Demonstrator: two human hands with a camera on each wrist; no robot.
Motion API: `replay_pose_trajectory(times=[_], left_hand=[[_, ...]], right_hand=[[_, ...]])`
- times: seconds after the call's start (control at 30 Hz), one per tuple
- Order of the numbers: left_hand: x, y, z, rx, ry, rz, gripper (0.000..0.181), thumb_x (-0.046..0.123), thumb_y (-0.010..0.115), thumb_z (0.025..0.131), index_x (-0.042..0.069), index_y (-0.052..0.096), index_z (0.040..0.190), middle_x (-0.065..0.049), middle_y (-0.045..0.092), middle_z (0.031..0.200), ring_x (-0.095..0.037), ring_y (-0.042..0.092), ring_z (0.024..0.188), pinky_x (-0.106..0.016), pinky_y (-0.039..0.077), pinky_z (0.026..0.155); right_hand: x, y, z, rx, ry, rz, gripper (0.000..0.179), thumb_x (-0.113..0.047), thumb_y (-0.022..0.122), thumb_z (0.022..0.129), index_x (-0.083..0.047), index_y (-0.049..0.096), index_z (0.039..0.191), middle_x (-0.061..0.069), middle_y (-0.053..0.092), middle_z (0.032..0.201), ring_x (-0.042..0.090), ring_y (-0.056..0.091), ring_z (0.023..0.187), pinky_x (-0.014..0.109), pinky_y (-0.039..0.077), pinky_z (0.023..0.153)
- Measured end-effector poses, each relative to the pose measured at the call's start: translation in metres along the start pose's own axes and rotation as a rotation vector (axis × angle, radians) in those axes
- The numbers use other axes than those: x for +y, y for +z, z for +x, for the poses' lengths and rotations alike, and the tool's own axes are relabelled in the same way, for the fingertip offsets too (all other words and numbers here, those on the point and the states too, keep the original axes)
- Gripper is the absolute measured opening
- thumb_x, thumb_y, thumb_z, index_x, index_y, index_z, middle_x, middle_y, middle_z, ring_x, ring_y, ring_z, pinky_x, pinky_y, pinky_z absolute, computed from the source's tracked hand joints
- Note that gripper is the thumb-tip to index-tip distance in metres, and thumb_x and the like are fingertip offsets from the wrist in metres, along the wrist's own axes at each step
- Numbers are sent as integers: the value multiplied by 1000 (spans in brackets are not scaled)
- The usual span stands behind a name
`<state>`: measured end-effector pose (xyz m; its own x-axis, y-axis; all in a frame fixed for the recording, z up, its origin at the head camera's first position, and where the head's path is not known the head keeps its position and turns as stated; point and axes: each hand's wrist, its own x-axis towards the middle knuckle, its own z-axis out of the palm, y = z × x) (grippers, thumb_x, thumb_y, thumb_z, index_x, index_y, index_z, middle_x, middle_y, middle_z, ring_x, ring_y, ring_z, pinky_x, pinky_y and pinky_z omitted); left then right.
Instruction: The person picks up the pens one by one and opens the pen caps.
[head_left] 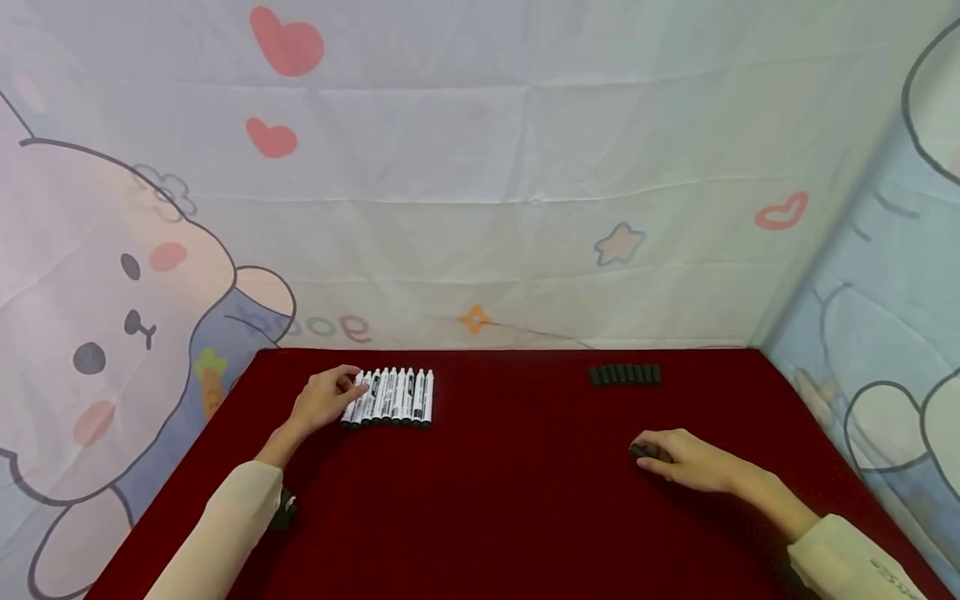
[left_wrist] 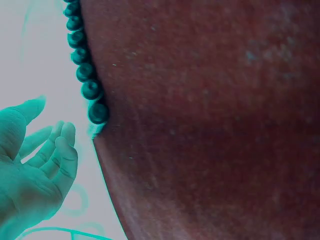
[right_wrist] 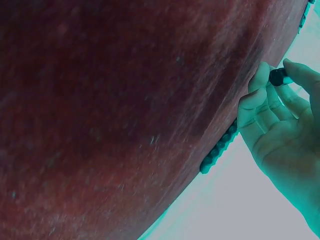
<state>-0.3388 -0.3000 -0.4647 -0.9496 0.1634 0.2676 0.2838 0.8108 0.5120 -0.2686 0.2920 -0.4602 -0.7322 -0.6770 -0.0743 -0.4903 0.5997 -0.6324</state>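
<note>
A row of white markers [head_left: 397, 397] with black ends lies side by side on the left of the red table. My left hand [head_left: 322, 398] is at the row's left end, fingers loosely bent; in the left wrist view that hand [left_wrist: 42, 165] holds nothing and the black marker ends [left_wrist: 91, 89] line up beyond it. On the right, my right hand [head_left: 690, 460] pinches a small black marker cap [right_wrist: 277, 77] between thumb and fingertips, near the tabletop. Behind it stands a row of similar black caps [head_left: 625, 374].
The red cloth-covered table [head_left: 480, 500] reaches back to a printed fabric backdrop [head_left: 480, 167] with hearts and cartoon animals. Another fabric side wall [head_left: 892, 275] is on the right. Beside my left forearm a dark object [head_left: 283, 510] is partly hidden by the sleeve.
</note>
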Motion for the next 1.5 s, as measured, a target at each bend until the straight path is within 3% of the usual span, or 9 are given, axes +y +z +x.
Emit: replay_pose_trajectory(times=[0.2,0.3,0.6,0.77,0.93,1.17,1.23,1.33,1.5], left_hand=[[13,-3,-4,11,45,-29,39,20,72,96,-3,66,127,-14,73,91,-19,67,74,-31,52,62],[21,-2,-7,-11,75,-72,37,17,71,97,-5,65,126,-14,72,89,-19,66,69,-27,50,59],[53,15,-19,-166,144,-230,35,12,68,99,-7,63,127,-18,71,94,-31,68,66,-23,51,51],[69,24,-25,-255,157,-292,37,16,67,100,-4,62,130,-17,71,96,-30,67,67,-25,52,51],[82,33,-33,-347,147,-380,38,21,64,102,-1,62,133,-21,71,101,-31,66,69,-31,55,52],[107,41,-45,-428,213,-428,36,23,65,102,-1,64,129,-20,71,98,-33,64,70,-31,54,53],[115,43,-47,-448,234,-442,36,23,65,102,-1,64,128,-18,71,98,-34,65,70,-31,54,53],[124,45,-49,-478,261,-449,36,23,65,102,-1,64,128,-16,71,97,-35,65,71,-31,54,52],[127,49,-50,-493,292,-436,34,21,66,101,-1,65,127,-13,71,97,-35,67,71,-25,52,49]], right_hand=[[11,-8,-6,28,14,-10,33,-23,57,106,3,60,126,-2,64,87,2,58,67,24,53,61],[14,-12,-9,46,16,-18,30,-22,58,105,3,62,122,-2,65,87,3,58,67,24,52,60],[20,-23,-9,94,14,-50,22,-20,58,105,0,64,113,2,65,88,4,57,69,23,52,60],[27,-27,-9,154,-2,-163,18,-19,60,104,-4,66,112,-2,61,93,-3,49,75,22,47,63],[36,-30,-9,205,35,-230,20,-20,62,103,-4,68,114,-3,57,94,-4,44,77,23,44,64],[48,-37,-6,244,95,-294,27,-18,64,101,4,66,116,8,70,101,16,66,88,34,56,73],[51,-40,-4,245,104,-274,27,-16,64,101,7,65,116,12,71,101,18,68,85,34,57,71],[55,-45,-2,252,128,-222,30,-15,63,101,9,63,118,13,72,100,11,65,75,28,55,65],[65,-54,5,300,196,-154,35,-16,60,104,14,58,121,13,72,91,7,59,65,25,51,59]])
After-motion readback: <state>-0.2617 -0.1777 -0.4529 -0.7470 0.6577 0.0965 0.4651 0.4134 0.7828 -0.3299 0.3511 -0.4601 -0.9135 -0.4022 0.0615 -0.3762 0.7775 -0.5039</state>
